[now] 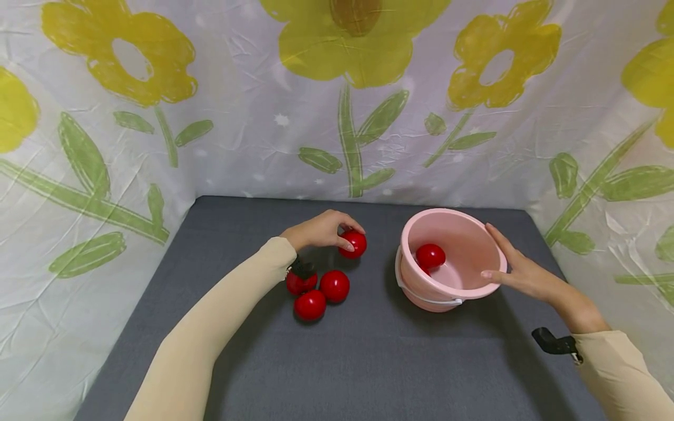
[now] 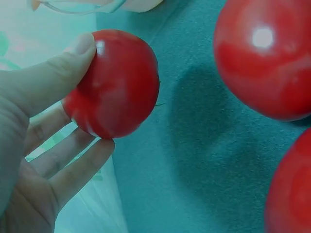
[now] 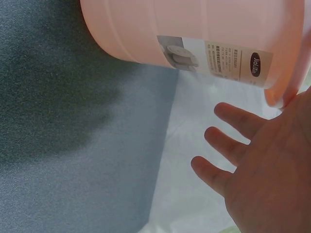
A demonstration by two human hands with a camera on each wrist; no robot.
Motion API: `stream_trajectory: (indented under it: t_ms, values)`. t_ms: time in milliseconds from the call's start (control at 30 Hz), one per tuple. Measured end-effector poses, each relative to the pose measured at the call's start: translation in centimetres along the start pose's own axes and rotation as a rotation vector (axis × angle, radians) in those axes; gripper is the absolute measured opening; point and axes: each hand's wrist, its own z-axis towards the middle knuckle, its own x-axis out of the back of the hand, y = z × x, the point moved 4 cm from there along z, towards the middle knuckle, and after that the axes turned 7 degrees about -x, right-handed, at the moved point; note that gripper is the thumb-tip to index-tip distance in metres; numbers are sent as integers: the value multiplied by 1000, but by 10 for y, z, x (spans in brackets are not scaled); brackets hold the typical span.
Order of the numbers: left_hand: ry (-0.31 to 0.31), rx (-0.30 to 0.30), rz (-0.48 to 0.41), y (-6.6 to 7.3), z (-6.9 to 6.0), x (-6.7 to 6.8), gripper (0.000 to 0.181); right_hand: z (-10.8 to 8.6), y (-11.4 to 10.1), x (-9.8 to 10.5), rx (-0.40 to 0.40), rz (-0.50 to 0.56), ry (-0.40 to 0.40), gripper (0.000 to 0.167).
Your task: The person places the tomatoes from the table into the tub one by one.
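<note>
My left hand [image 1: 321, 229] pinches a red tomato [image 1: 354, 244] between thumb and fingertips. In the left wrist view this tomato [image 2: 116, 85] is held clear of the dark cloth, a thin green bit showing at its far side. Below that hand several more tomatoes [image 1: 334, 286] lie close together, one partly hidden by the wrist strap. On the right stands a pink bucket [image 1: 453, 215], its mouth tilted toward me, with a tomato [image 1: 430, 256] and part of another inside. My right hand [image 1: 521, 272] holds its rim, thumb over the edge; three fingers [image 3: 228, 145] spread free below the bucket's labelled side.
A dark grey cloth [image 1: 368, 362] covers the table. Around its back and sides hangs a white sheet [image 1: 253, 117] printed with yellow flowers. The bucket's white handle [image 1: 421, 297] hangs down on its near left side.
</note>
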Motion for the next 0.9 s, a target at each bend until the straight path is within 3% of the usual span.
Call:
stream_trajectory:
  t_ms: [900]
  values:
    - [41,-39,48,49,20,48,44,1,-1,0,10,-9,-1,107]
